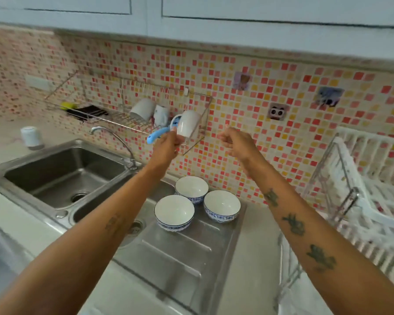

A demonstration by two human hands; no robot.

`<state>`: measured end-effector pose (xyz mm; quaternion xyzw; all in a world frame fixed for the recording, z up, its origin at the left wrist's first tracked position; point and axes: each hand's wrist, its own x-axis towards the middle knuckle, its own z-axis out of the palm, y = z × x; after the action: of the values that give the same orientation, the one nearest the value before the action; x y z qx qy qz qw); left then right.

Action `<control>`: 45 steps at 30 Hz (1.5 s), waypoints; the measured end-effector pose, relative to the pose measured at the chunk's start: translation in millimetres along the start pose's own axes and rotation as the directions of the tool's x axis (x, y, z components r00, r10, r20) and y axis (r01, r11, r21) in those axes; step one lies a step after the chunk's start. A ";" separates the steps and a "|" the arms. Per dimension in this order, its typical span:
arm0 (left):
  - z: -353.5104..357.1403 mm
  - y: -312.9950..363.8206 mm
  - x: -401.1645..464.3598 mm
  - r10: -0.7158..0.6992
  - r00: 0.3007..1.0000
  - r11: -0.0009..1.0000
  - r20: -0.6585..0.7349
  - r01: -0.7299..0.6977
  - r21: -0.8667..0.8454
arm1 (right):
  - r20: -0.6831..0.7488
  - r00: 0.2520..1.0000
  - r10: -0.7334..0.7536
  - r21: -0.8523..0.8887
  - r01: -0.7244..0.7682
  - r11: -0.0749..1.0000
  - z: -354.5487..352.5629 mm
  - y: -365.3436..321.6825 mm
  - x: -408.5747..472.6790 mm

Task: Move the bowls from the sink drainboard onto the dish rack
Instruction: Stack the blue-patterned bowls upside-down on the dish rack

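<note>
Three white bowls with blue patterned outsides stand upright on the steel drainboard point(180, 253): one at the back point(191, 188), one at the front left point(174, 211) and one at the right point(222, 205). The white plastic dish rack point(378, 214) stands on the counter at the far right. Both my arms are stretched out high above the bowls, towards the tiled wall. My left hand point(166, 145) has its fingers curled, just in front of the lower edge of a white mug point(188, 123). My right hand point(236, 142) is loosely closed and holds nothing.
A metal wall rack point(114, 120) holds mugs, a blue-handled utensil point(155, 135) and a dark sponge. The sink basin point(64, 176) and its tap point(114, 133) lie to the left. A white cup point(31, 136) stands behind the sink. Cabinets hang overhead.
</note>
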<state>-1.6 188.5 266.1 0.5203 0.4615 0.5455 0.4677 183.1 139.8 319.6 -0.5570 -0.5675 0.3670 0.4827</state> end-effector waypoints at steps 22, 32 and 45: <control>-43.9 -234.5 20.7 -0.626 0.778 0.764 -0.051 0.598 -0.242 | 0.080 0.770 0.633 0.355 -0.615 0.704 155.3 267.6 53.0; -43.6 -276.9 27.8 -0.629 0.773 0.754 -0.086 0.578 -0.312 | 0.094 0.721 0.686 0.466 -0.641 0.610 174.7 277.7 51.1; -15.3 -152.4 -7.7 -0.508 0.858 0.792 -0.075 0.431 -0.432 | -0.032 0.825 0.564 0.601 -0.435 0.671 131.2 209.5 37.4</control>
<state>-12.1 201.4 113.6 0.2284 0.4968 0.5404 0.6396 119.0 215.6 90.2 -0.5574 -0.2002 0.5750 0.5644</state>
